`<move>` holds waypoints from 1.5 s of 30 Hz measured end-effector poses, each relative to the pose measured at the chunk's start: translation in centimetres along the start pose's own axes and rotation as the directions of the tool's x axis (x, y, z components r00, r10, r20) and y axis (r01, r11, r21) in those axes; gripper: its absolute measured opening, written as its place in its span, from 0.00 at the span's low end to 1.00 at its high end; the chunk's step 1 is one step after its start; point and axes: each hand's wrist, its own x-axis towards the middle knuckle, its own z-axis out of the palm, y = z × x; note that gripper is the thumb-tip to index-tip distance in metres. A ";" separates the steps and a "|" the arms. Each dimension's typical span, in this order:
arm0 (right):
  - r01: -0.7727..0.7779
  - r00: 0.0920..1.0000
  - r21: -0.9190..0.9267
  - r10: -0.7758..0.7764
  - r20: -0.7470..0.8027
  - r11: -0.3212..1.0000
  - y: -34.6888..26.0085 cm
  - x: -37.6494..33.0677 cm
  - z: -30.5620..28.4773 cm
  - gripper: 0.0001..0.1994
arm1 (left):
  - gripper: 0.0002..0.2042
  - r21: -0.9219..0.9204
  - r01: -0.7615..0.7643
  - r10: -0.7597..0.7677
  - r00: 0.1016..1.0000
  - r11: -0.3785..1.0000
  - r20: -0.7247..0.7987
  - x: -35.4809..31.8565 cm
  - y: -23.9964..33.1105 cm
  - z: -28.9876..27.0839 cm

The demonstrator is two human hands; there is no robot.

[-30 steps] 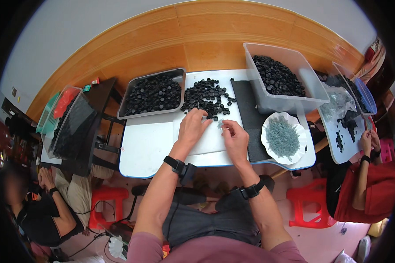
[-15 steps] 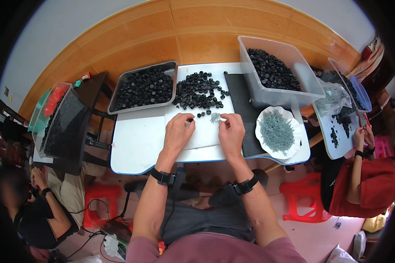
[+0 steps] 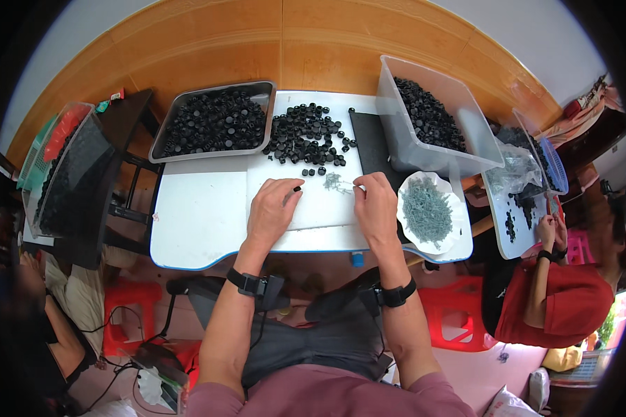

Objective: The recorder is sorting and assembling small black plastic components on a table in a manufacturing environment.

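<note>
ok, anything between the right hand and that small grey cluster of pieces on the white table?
Nothing visible. The right hand sits just right of the grey cluster, with only bare white table between. The left hand, pinching a small black piece, stays on the other side.

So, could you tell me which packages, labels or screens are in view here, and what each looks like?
Small packet: on the dark side stand, left of the metal tray; flat, red with a green end.
Clear plastic bag: right, on the neighbouring table; crumpled, holds grey bits.
White bag: floor, lower right.
No screens or signs show.
</note>
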 end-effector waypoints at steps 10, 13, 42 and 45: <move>0.136 0.981 -0.206 -0.102 0.166 0.969 1.3 2.9 0.6 0.02 | 0.13 0.111 -0.076 0.085 0.993 0.991 -0.083 -0.2 -0.5 0.5; 0.115 0.949 -0.230 -0.038 0.314 0.966 1.0 3.4 1.0 0.03 | 0.13 0.134 -0.039 0.057 0.990 0.990 -0.131 -0.4 -1.0 0.6; -0.296 0.955 0.566 0.231 0.185 0.769 -3.3 -1.7 7.3 0.04 | 0.10 -0.059 0.017 -0.020 0.998 0.998 -0.054 -0.5 -1.0 0.4; -0.205 0.979 0.528 0.171 0.112 0.824 -3.9 -1.8 7.1 0.04 | 0.09 -0.079 0.019 -0.023 0.998 0.997 -0.052 -0.6 -0.9 0.4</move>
